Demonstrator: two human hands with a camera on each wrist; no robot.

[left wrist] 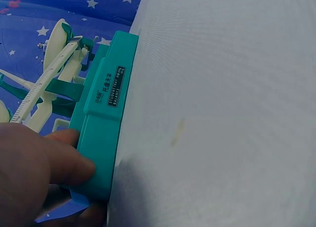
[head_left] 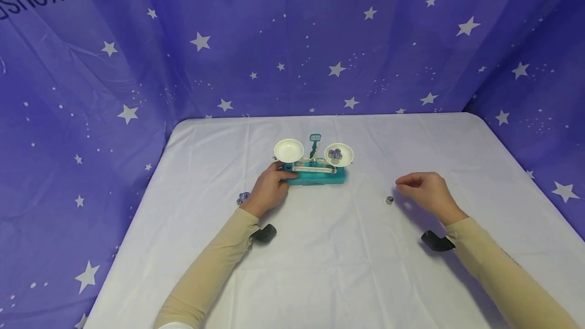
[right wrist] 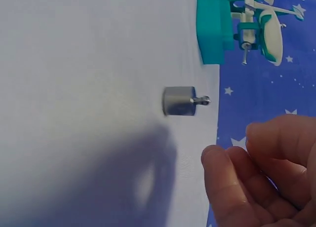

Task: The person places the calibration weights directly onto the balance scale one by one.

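Observation:
A teal tray balance [head_left: 317, 176] with two white pans stands toward the back of the table. My left hand [head_left: 270, 189] grips the left end of its base; in the left wrist view the thumb and fingers [left wrist: 74, 170] lie around that end. Several bluish glass marbles [head_left: 335, 154] sit in the right pan [head_left: 347, 155]. To the right of the balance, a small metal weight [right wrist: 180, 100] with a knob on top stands upright on the table. Beside it, my right hand [head_left: 427, 192] hovers with fingers loosely bent, thumb and fingertips apart, holding nothing.
More marbles [head_left: 244, 197] lie on the white tablecloth [head_left: 320, 268] just left of the left wrist. The left pan [head_left: 289, 151] is level with the left hand's far side. A purple star-patterned curtain [head_left: 292, 39] hangs behind the table's back edge and along both sides.

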